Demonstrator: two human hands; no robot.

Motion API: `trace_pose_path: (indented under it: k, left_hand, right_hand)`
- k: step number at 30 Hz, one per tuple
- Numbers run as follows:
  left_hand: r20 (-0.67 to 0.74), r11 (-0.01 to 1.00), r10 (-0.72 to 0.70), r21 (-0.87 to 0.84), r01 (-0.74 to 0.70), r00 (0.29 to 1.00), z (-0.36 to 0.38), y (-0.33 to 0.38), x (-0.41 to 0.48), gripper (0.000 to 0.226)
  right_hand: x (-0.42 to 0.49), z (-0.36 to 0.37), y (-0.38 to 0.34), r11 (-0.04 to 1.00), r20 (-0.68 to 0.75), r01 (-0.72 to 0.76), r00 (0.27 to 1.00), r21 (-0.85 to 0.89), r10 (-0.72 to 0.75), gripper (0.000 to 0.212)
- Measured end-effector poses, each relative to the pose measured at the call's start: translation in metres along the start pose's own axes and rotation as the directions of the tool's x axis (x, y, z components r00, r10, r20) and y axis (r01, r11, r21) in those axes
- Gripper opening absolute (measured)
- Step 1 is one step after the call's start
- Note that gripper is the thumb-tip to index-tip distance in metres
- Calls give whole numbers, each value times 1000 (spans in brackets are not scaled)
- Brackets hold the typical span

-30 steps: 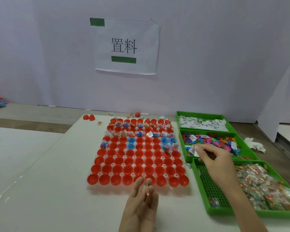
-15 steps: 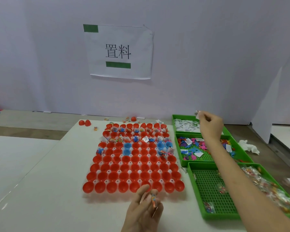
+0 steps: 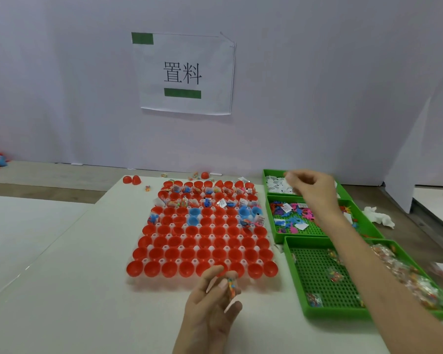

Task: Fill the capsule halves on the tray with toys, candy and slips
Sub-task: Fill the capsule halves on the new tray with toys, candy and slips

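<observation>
Reaching with my right hand [image 3: 313, 192] over the farthest green perforated plastic bin [image 3: 269, 175], I am going for the small white paper slips [image 3: 276, 186] heaped in it. The fingers [image 3: 292, 178] of that hand are curled close together, but they are blurred, and I cannot tell whether they are pinching a slip or nothing.

My left hand [image 3: 210, 302] is hovering over the white tabletop [image 3: 74, 290] at the near edge of the clear plastic tray [image 3: 132, 279] of red plastic capsule halves [image 3: 203, 254]. Its thumb and fingers [image 3: 224, 284] are pinching a small clear candy packet with coloured bits [image 3: 232, 288].

The far rows of halves are looking filled, and the nearer rows are looking empty.

To do this step well, I am thinking of:

- taking one slip only, nipped by its edge, and lifting it clear of the bin wall before swinging left;
- releasing the slip low inside the first empty half, since light paper could flutter into a neighbour;
- bringing the candy packet to that same half, so each half is getting one of each;
- carrying my forearm high, because it is crossing above the middle green bin of coloured plastic toys [image 3: 292, 221] and could drag pieces out.
</observation>
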State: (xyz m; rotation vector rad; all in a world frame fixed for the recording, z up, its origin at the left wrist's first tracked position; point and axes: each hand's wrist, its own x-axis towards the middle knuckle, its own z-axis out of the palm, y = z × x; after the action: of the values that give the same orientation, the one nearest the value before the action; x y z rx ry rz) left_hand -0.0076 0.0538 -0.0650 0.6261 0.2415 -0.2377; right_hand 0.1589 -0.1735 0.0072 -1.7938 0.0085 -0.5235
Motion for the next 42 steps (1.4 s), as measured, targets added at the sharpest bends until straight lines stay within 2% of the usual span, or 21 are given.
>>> trace_pose_path:
  k: [4,8,12,16,19,22,26,28,33,34,35,38,40,42]
  left_hand:
    - [-26,995,85,46,-84,996,1,-4,4,24]
    - [-4,992,88,90,-87,996,2,-5,3,18]
    - [-41,965,215,164,-206,976,-1,-5,2,15]
    - [-147,926,329,242,-289,933,-7,-8,3,16]
    - [-165,918,340,272,-289,926,-8,-8,4,10]
    - [-165,921,339,260,-290,926,-9,-7,3,18]
    - [-175,957,276,142,-253,945,-8,-5,2,7]
    - [-181,965,259,102,-244,949,-8,-6,1,9]
    - [-131,954,276,157,-255,952,-9,-7,2,25]
    - [-127,953,279,158,-259,952,-10,-8,4,26]
    - [-119,952,281,158,-262,952,-11,-9,5,27]
    - [-84,957,269,140,-256,960,-13,-10,7,29]
    - [-68,962,249,133,-239,966,-12,-10,7,27]
    - [-65,967,226,134,-216,972,-11,-11,7,25]
  right_hand:
    - [-66,14,-12,993,215,36,975,116,-60,12]
    - [-107,26,-16,978,287,-3,956,208,-58,9]
    - [-118,36,-21,959,424,34,892,281,-155,14]
    - [-126,40,-21,962,560,136,791,237,-249,11]
    - [-128,39,-21,972,676,177,698,156,-236,21]
    - [-130,38,-23,959,737,280,640,40,-218,30]
    - [-132,38,-25,955,751,297,630,4,-199,28]
    - [-132,38,-25,960,752,280,633,-1,-184,27]
    - [-132,35,-28,960,781,281,599,3,-178,34]
    - [-129,33,-29,967,771,253,611,24,-179,38]
    - [-125,29,-30,976,737,215,652,43,-176,39]
    - [-102,6,-23,993,471,118,877,-10,-100,35]
    - [-85,-14,-9,970,284,119,957,-210,-56,34]
    - [-73,-35,7,887,197,73,980,-457,21,29]
